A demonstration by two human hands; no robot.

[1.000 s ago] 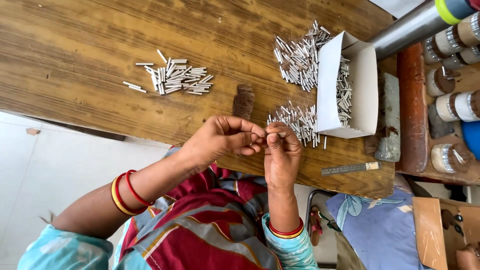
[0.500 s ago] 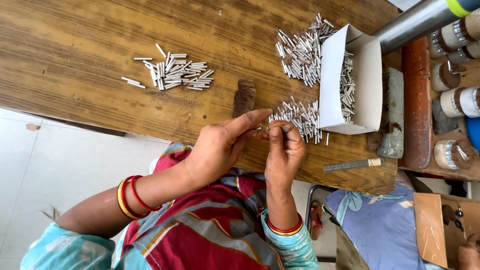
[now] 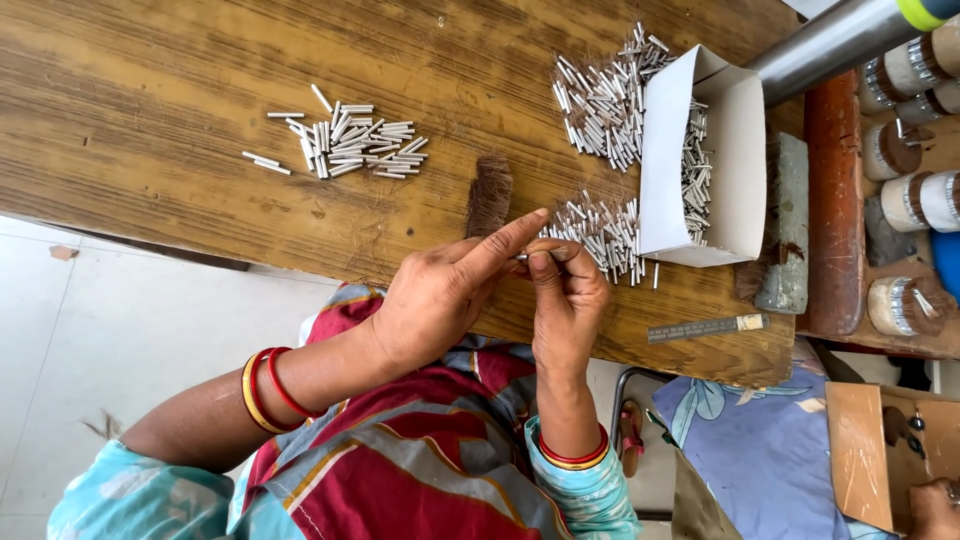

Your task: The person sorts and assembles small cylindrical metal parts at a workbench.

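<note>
My left hand [image 3: 440,295] and my right hand [image 3: 568,295] meet over the near edge of the wooden table [image 3: 150,110]. Between them they pinch a small silver metal tube [image 3: 523,257]. The left index finger is stretched straight out over it, and the right thumb and fingers close on its other end. Just beyond the fingertips lies a heap of similar tubes [image 3: 603,232]. A tuft of brown fibre [image 3: 488,195] lies on the table beside the left index finger.
A separate small pile of tubes [image 3: 345,147] lies at the left and a larger heap [image 3: 600,100] at the far side. A white cardboard box [image 3: 738,130] holds more tubes. A metal ruler [image 3: 705,327], a grey block [image 3: 790,220], wound spools [image 3: 900,150] and a metal pipe [image 3: 830,40] stand at the right.
My left hand has uncurled, its index finger now straight. Both hands have shifted slightly up toward the near heap of tubes, still joined on the small tube.
</note>
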